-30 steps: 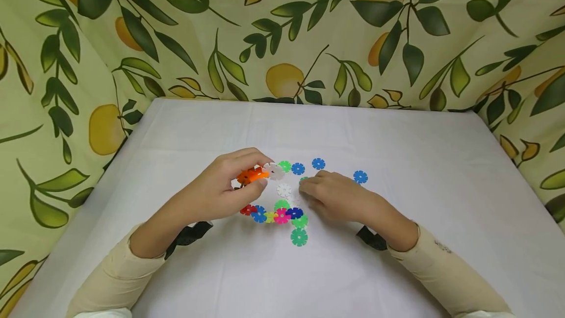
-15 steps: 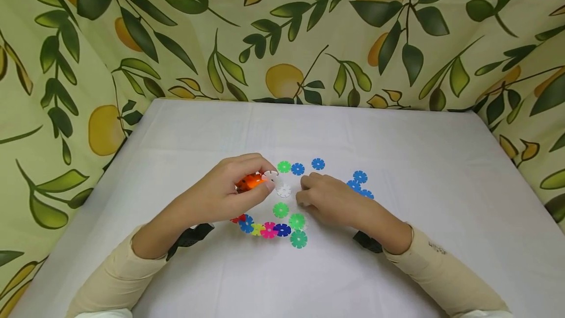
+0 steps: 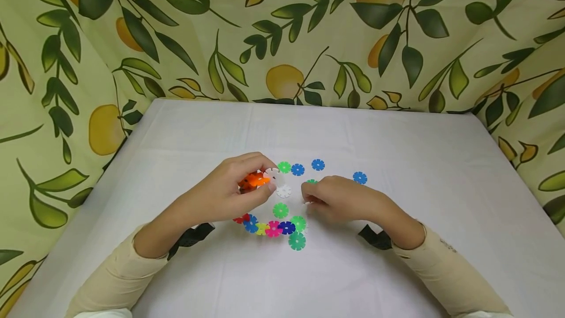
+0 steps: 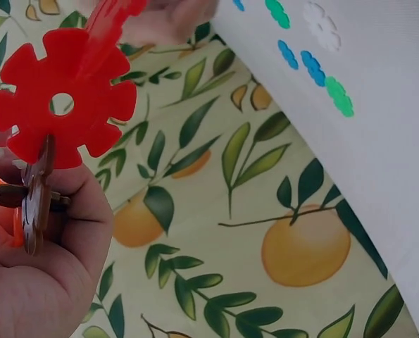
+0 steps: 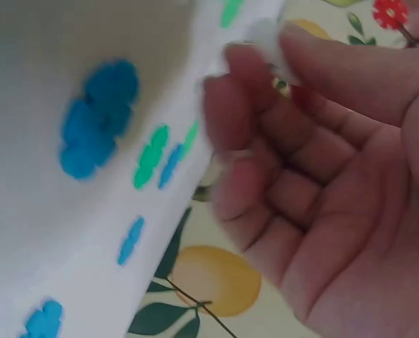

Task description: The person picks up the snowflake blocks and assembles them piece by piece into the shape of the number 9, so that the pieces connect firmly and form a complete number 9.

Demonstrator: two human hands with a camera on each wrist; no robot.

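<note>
Head view: holding in the left hand (image 3: 234, 180), between thumb and fingers, an orange notched plastic disc (image 3: 254, 180) beside a white notched plastic disc (image 3: 271, 176); in the left wrist view, holding with them a red notched plastic disc (image 4: 34, 105) above a brown plastic disc (image 4: 37, 204) seen edge-on. Pinching in the right hand (image 3: 342, 198), well apart from the left hand's cluster, a blurred whitish piece (image 5: 267, 42), probably another disc. Below, showing a row of overlapping red, blue, yellow, pink and dark-blue discs (image 3: 273, 228), shifted slightly rightward since half a second ago; cannot tell if linked to the cluster. Now baring a pale rim at the right fingertips, unseen then: probably meaning a loose piece picked up, not yet joined. Farther out, seeing a light-green disc (image 3: 284, 167) and a blue disc (image 3: 318, 164) on the white-covered counter (image 3: 375, 274).
</note>
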